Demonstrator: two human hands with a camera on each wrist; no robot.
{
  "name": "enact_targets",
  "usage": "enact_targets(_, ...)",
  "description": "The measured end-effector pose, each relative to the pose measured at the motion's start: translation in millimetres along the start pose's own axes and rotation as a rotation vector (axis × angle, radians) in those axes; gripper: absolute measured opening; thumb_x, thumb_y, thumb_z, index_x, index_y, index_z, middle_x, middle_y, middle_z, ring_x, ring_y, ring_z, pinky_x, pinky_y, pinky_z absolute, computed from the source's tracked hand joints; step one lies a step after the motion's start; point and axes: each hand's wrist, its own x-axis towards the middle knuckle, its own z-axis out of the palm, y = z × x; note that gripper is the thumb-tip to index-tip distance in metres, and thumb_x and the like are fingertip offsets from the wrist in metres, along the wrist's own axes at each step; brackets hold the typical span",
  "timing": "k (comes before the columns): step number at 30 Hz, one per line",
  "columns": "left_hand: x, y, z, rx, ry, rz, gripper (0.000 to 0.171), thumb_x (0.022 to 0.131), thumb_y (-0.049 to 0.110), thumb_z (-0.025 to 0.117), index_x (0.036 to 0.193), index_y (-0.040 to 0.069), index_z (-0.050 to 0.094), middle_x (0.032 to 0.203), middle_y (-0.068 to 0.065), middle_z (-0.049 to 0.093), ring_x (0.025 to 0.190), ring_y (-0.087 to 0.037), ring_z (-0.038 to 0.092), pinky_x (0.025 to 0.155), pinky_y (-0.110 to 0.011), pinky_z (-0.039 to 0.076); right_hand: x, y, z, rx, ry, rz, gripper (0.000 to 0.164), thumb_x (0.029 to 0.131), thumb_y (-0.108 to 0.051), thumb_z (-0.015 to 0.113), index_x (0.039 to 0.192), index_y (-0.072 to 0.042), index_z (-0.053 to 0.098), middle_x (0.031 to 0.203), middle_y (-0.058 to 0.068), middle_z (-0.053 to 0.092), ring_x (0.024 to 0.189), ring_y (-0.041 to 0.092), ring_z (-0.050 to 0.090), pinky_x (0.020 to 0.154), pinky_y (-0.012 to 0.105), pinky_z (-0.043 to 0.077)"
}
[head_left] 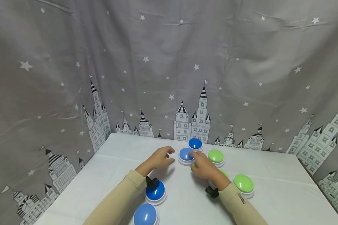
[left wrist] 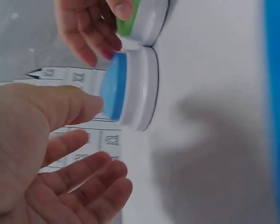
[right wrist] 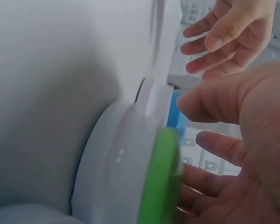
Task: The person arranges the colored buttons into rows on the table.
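Observation:
My left hand [head_left: 159, 158] hovers over the white table with fingers loosely bent and nothing in them. Just right of it sits a light blue dome push button [head_left: 185, 153] on a white base. Over that button's right edge reach the fingertips of my right hand [head_left: 205, 166], thumb and fingers apart. Beneath this hand a green button [right wrist: 161, 177] shows in the right wrist view; the head view mostly hides it. In the left wrist view, the left thumb overlaps the light blue button [left wrist: 114, 86], with a green button [left wrist: 128, 21] beyond.
A dark blue button [head_left: 195, 143] stands behind the light blue one. Green buttons [head_left: 215, 155] line the right side, one partly under the right wrist. Near the left forearm are a dark blue button [head_left: 156, 191] and a light blue one [head_left: 145, 214]. A grey castle-print curtain [head_left: 157, 78] hangs behind.

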Motion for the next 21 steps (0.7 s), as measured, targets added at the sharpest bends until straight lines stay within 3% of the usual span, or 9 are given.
enact_targets(5,22.0,-1.4,19.9,-0.036,-0.005,-0.049,0.049,0.086,0.014,0.074,0.128,-0.002,0.055,0.124,-0.024,0.060,0.107,-0.035,0.062,0.091,-0.047,0.051,7.3,10.0,7.9,0.018,-0.037,0.079,0.059,0.091,-0.017,0.067,0.145,-0.005,0.045,0.142,0.020,0.048,0.132,0.037,0.045,0.108,0.052,0.037)
enact_targets(11,34.3,-2.0,41.1,-0.057,-0.031,-0.060,0.065,0.080,0.017,0.083,0.135,0.002,0.051,0.129,-0.019,0.059,0.111,-0.030,0.061,0.096,-0.042,0.050,10.0,18.7,15.4,0.071,-0.062,0.086,0.063,0.091,-0.016,0.068,0.147,-0.004,0.041,0.146,0.017,0.047,0.134,0.037,0.044,0.109,0.052,0.036)
enact_targets(15,36.9,-4.7,46.0,-0.040,-0.011,-0.061,0.069,0.079,0.019,0.085,0.137,0.005,0.049,0.129,-0.015,0.060,0.115,-0.028,0.060,0.099,-0.041,0.047,11.1,20.0,16.3,0.122,-0.053,0.055,0.064,0.091,-0.014,0.069,0.147,-0.003,0.041,0.147,0.018,0.046,0.134,0.037,0.044,0.109,0.053,0.036)
enact_targets(21,39.9,-3.3,45.0,-0.007,0.004,-0.035,0.069,0.079,0.022,0.085,0.137,0.006,0.051,0.128,-0.013,0.061,0.107,-0.023,0.062,0.094,-0.038,0.051,11.5,18.8,11.9,0.111,-0.023,0.054,0.064,0.090,-0.014,0.071,0.146,-0.003,0.043,0.146,0.017,0.048,0.133,0.037,0.045,0.108,0.052,0.037)
